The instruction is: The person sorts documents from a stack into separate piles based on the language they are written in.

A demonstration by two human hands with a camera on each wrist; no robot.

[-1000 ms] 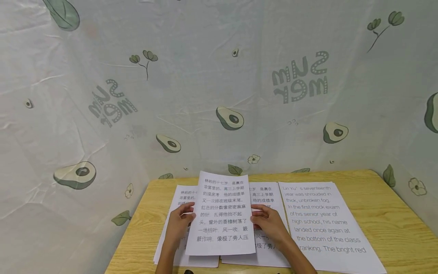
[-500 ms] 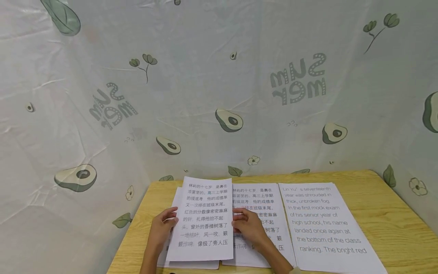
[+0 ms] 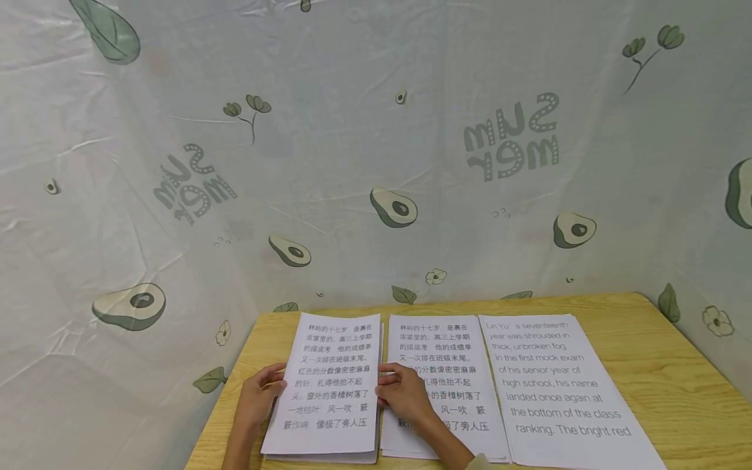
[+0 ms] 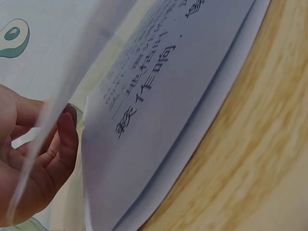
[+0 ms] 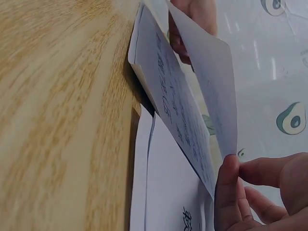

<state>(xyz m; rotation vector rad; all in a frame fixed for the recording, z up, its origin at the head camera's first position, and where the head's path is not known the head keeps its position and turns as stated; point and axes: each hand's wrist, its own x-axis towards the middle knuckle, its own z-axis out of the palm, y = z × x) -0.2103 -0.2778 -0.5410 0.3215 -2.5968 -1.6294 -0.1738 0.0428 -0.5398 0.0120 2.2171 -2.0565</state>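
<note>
A white sheet of paper [image 3: 331,385] with printed Chinese text is held by its two side edges over the left paper stack [image 4: 159,125]. My left hand [image 3: 255,395] pinches the sheet's left edge between thumb and fingers. At the opposite edge, my right hand [image 3: 405,395] pinches it, overlapping the middle paper stack [image 3: 443,365] in the head view. In the right wrist view a gap shows between the lifted sheet [image 5: 214,82] and the stack beneath. The head view hides nearly all of that left stack under the sheet.
To the right lies a sheet of English text [image 3: 561,391], close beside the middle stack. Everything rests on a light wooden table [image 3: 652,372]. A pale curtain [image 3: 329,163] printed with avocados hangs behind and around the table.
Both hands have carried the sheet left and downward, from between the left and middle stacks to over the left one. More of the middle stack's text shows.
</note>
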